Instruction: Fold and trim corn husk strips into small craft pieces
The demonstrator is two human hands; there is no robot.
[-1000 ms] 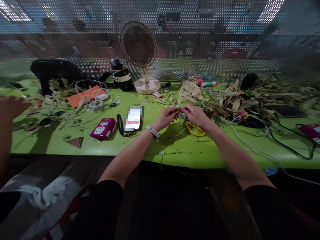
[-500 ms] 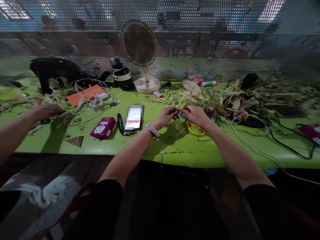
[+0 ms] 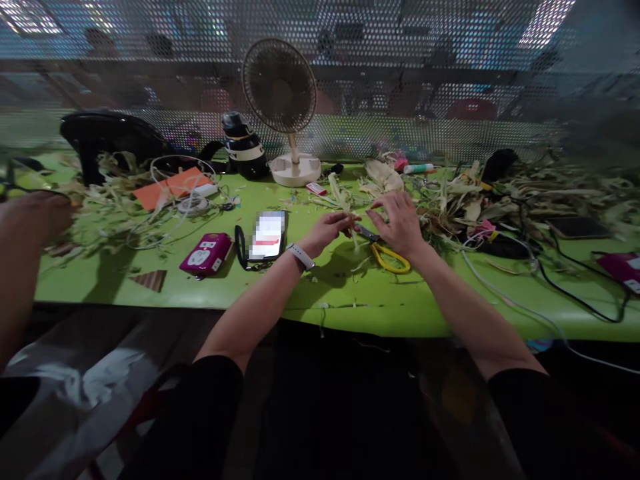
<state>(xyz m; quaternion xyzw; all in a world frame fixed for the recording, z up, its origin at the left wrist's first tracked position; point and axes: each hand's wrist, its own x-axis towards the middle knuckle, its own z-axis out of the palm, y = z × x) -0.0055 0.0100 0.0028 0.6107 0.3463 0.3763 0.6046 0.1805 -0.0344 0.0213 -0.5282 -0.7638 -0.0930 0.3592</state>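
Observation:
My left hand (image 3: 331, 231), with a pale watch band on its wrist, pinches a pale green strip of corn husk (image 3: 341, 195) that sticks up and away from the fingers. A thin end of it hangs below them. My right hand (image 3: 397, 221) is held just to the right, fingers spread, with nothing seen in it. Under and between the hands lie yellow-handled scissors (image 3: 391, 261), their blades pointing up and left. Behind my right hand rests a broad dry husk (image 3: 384, 175). Small scraps are strewn around on the green table (image 3: 280, 287).
A purple power socket (image 3: 207, 255) and a lit phone (image 3: 267, 235) lie left of my arm. Behind stand a fan (image 3: 295, 168) and a dark bottle (image 3: 245, 150). Husk heaps (image 3: 560, 190) and cables (image 3: 515, 293) cover the right. Another person's hand (image 3: 37, 217) is far left.
My right hand has come off the husk strip, lifted slightly and spread its fingers. My left hand keeps the strip. The other person's hand has moved left.

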